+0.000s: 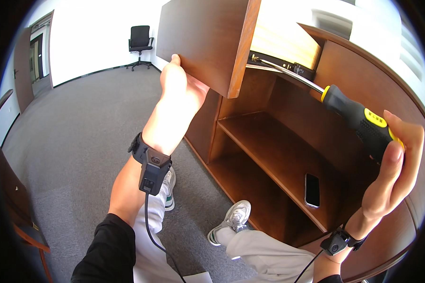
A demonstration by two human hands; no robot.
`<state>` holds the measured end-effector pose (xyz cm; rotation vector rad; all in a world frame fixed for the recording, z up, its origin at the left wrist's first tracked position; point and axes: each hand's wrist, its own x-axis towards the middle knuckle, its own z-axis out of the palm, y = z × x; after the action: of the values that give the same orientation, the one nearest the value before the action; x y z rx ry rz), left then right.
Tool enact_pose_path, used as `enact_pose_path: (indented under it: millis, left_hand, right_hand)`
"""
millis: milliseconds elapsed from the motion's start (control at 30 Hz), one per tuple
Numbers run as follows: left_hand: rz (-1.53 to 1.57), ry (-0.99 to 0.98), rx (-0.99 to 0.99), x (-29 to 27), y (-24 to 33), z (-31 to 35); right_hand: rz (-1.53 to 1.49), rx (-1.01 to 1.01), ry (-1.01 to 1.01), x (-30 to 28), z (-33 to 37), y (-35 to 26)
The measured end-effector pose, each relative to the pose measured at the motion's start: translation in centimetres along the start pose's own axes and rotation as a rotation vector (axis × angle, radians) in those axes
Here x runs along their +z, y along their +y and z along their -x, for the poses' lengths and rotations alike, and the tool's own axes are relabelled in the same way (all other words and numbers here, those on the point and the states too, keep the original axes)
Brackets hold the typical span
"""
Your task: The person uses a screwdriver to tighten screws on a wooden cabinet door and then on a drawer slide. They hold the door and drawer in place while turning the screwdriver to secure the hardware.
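Note:
A screwdriver (pixel 349 106) with a black and yellow handle is gripped in my right hand (pixel 392 174), thumb and fingers round the end of its handle. Its shaft slants up to the left, and the tip meets a black drawer slide (pixel 281 64) along the side of a pulled-out drawer. At the drawer's brown wooden front (pixel 205 42), my left hand (pixel 182 85) holds the lower edge, thumb on the outer face. The other left fingers are hidden beneath and behind the panel. The drawer's light wood side (pixel 288 42) shows above the slide.
Below the drawer, the brown cabinet (pixel 264 137) has open shelves, with a phone (pixel 312 190) lying on one. A black office chair (pixel 140 45) stands by the far wall. Grey carpet (pixel 89 137) covers the floor. Cables hang from devices strapped to both wrists.

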<state>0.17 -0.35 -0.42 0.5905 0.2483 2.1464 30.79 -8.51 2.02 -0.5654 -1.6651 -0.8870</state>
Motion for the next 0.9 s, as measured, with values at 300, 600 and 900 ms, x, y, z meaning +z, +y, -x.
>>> enact_pose_path:
  millis: [300, 600, 900]
  left_hand:
    - [-0.003, 0.008, 0.011, 0.4, -0.2, 0.2]
    - [-0.002, -0.021, 0.002, 0.0, -0.1, 0.1]
    - [0.01, -0.009, 0.006, 0.3, -0.2, 0.2]
  right_hand:
    - [-0.368, -0.131, -0.178, -0.3, -1.6, -0.3]
    - [-0.096, 0.306, -0.034, 0.2, 0.3, -0.5]
    - [-0.472, 0.002, -0.289, -1.9, -0.9, 0.1]
